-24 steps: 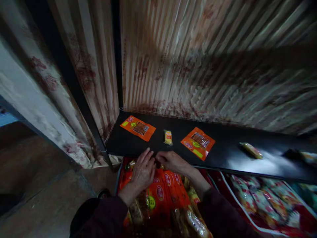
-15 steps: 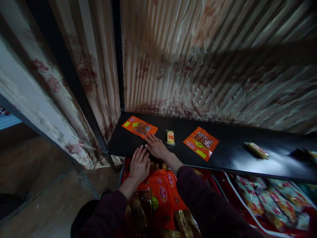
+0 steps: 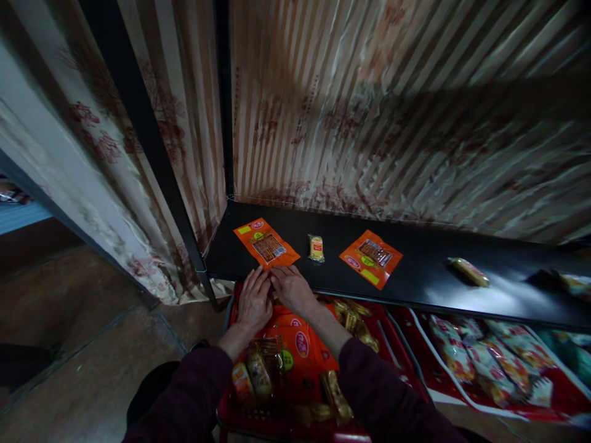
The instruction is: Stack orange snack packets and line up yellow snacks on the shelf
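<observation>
My left hand [image 3: 254, 300] and my right hand [image 3: 292, 288] lie side by side at the front edge of a black shelf [image 3: 415, 283], fingers stretched flat. Both sets of fingertips touch the near edge of an orange snack packet [image 3: 266, 243] lying flat at the shelf's left end. Neither hand grips anything that I can see. A small yellow wrapped snack [image 3: 316, 248] lies just right of that packet, and a second orange packet [image 3: 370, 258] lies further right. Below my wrists a red basket [image 3: 231, 406] holds several orange packets and wrapped snacks.
Another wrapped snack [image 3: 468, 271] lies on the shelf's right part. A red tray [image 3: 443, 381] of bagged snacks sits under the shelf to the right. Striped floral wallpaper [image 3: 392, 111] backs the shelf; a dark post [image 3: 138, 123] stands at left, with brown floor [image 3: 69, 344] beyond.
My right hand reached onto the shelf to the left orange packet, then drew back to the front edge. The packet now lies nearer the edge, turned a little. My left hand moved up beside it.
</observation>
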The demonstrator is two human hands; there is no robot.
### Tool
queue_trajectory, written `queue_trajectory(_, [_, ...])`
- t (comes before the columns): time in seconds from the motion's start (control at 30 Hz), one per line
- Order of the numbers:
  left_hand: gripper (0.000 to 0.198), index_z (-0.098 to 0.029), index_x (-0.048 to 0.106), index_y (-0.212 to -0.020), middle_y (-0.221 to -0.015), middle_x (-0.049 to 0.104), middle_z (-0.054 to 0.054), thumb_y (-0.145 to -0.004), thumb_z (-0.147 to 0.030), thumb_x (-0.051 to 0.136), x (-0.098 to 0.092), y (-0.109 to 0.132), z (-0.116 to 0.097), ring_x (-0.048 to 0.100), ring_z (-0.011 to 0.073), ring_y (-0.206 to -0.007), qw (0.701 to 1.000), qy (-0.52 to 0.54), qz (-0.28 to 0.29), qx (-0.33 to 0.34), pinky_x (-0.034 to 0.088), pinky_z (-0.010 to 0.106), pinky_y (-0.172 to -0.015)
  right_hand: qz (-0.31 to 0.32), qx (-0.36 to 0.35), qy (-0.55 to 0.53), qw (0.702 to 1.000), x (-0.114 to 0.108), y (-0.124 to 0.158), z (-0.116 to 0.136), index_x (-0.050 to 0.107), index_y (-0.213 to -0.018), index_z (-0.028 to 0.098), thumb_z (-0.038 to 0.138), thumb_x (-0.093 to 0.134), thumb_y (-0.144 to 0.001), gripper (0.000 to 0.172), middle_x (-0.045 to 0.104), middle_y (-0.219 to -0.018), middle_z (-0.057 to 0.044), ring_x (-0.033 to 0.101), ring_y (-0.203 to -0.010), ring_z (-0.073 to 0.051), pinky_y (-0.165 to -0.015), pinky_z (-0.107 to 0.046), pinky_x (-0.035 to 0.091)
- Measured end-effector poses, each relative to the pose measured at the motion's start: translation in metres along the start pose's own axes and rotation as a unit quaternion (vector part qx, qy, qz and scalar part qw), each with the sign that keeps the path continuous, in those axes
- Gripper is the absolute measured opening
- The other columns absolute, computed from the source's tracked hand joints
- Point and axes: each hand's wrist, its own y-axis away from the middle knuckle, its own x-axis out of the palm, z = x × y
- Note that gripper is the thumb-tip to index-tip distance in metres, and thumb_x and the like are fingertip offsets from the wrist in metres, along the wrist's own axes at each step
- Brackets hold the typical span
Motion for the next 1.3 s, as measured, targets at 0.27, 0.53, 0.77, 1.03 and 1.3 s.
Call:
queue_trajectory(0.27, [0.038,-0.011,0.057,-0.115,-0.118,0.063,0.014,-0.078,-0.006,0.046,-0.015,0.009,0.009,0.049,0.0257,-0.124,0.999,0.012,-0.023,-0.036,0.039,0.050,-0.107,0.018,0.029,-0.048,0.998,-0.004,0.001,0.032,0.051,-0.127,0.013,0.019,0.038,-0.093,0.037,0.069,-0.108,-0.010,0.062,-0.097,-0.017,-0.093,-0.028,0.041])
queue_trajectory(0.53, [0.026,-0.018,0.062,-0.103,-0.113,0.061,0.010,-0.083,-0.011,0.047,-0.025,0.005,0.005,0.052,0.0239,-0.112,0.987,0.037,-0.077,-0.135,0.048,0.045,-0.096,-0.063,0.203,0.011,0.977,0.004,-0.011,0.002,0.051,-0.129,0.013,0.031,0.046,-0.091,0.042,0.059,-0.125,-0.013,0.050,-0.113,-0.024,-0.099,-0.032,0.035])
queue_trajectory(0.77, [0.026,-0.019,0.062,-0.099,-0.119,0.056,0.009,-0.080,-0.008,0.048,-0.016,0.003,0.002,0.051,0.0228,-0.110,0.984,0.060,-0.069,-0.150,0.047,0.045,-0.096,-0.003,0.193,0.033,0.981,0.004,-0.017,0.003,0.051,-0.129,0.016,0.037,0.052,-0.088,0.047,0.058,-0.119,-0.013,0.050,-0.108,-0.025,-0.093,-0.035,0.037])
queue_trajectory(1.03, [0.026,-0.019,0.063,-0.096,-0.120,0.057,0.009,-0.080,-0.007,0.046,-0.016,0.005,-0.006,0.051,0.0228,-0.110,0.982,0.098,-0.059,-0.153,0.046,0.046,-0.097,-0.057,0.163,0.032,0.985,0.010,0.009,0.010,0.061,-0.116,0.022,0.035,0.053,-0.087,0.033,0.060,-0.110,-0.010,0.052,-0.100,-0.023,-0.088,-0.034,0.041])
queue_trajectory(1.3, [0.028,-0.019,0.064,-0.097,-0.122,0.053,0.010,-0.078,-0.008,0.047,-0.021,-0.001,0.001,0.048,0.0242,-0.117,0.961,0.097,-0.130,-0.224,0.041,0.048,-0.102,-0.108,0.198,-0.049,0.973,0.018,0.018,0.002,0.066,-0.100,0.021,0.030,0.054,-0.086,0.020,0.059,-0.104,-0.010,0.052,-0.099,-0.024,-0.089,-0.035,0.044])
